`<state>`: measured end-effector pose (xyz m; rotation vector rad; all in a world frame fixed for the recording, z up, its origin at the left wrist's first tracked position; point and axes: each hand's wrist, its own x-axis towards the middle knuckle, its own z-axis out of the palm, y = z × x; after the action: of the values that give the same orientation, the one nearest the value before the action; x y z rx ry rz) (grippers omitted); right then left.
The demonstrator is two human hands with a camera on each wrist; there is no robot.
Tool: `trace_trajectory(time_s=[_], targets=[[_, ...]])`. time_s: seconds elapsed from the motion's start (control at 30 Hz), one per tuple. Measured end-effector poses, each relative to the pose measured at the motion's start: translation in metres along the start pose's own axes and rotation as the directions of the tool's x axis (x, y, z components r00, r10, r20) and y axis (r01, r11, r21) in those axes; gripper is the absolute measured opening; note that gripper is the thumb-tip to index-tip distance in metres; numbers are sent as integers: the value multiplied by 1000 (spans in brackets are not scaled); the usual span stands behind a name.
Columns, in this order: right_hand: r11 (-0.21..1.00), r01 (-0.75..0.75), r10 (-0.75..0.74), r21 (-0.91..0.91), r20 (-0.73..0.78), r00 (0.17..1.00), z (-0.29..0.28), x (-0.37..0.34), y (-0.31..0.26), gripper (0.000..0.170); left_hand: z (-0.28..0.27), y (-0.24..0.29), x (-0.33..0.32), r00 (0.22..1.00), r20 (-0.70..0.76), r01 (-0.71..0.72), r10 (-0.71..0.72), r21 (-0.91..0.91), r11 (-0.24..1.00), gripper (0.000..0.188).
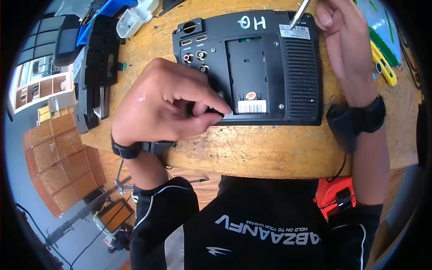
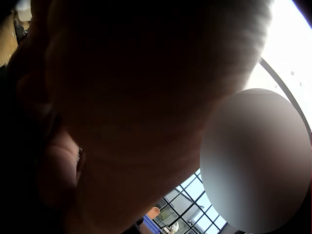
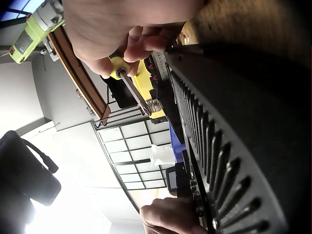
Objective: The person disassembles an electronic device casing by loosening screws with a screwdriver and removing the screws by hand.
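A black field monitor (image 1: 274, 81) lies back side up on the wooden table, with "HQ" written in white, a recessed battery plate, connectors and ribbed vents. My left hand (image 1: 168, 101) bends over its lower-left part, thumb and forefinger tips close together at the near edge; I cannot tell whether a small thing is between them. At the far right corner my right hand (image 1: 344, 40) holds a screwdriver (image 1: 300, 14), its metal shaft slanting over the white label. The right wrist view shows the screwdriver's yellow handle (image 3: 117, 66) in the fingers. The left wrist view is mostly dark palm.
More black equipment (image 1: 96, 58) stands at the table's left, near a white plastic part (image 1: 135, 20). On the right lie a yellow cutter knife (image 1: 383, 65) and a green-edged item (image 1: 382, 27). The table's near edge (image 1: 252, 173) runs before the person's torso.
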<state>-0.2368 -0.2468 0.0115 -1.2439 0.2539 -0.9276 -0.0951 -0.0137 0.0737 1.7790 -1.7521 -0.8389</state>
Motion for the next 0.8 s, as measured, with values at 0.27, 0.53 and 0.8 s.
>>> trace_trajectory(time_s=[0.27,0.53,0.8], targets=[[998,-58,59,34,-27,998,0,1,-3,21,7,5,1,995,-95,-27,37,101,995,17],[991,-135,136,25,-52,989,1,2,-6,24,3,9,-3,993,-117,17,-3,112,994,16],[993,-115,118,34,-70,991,-1,1,-5,25,8,7,-1,989,-148,12,19,207,978,13]])
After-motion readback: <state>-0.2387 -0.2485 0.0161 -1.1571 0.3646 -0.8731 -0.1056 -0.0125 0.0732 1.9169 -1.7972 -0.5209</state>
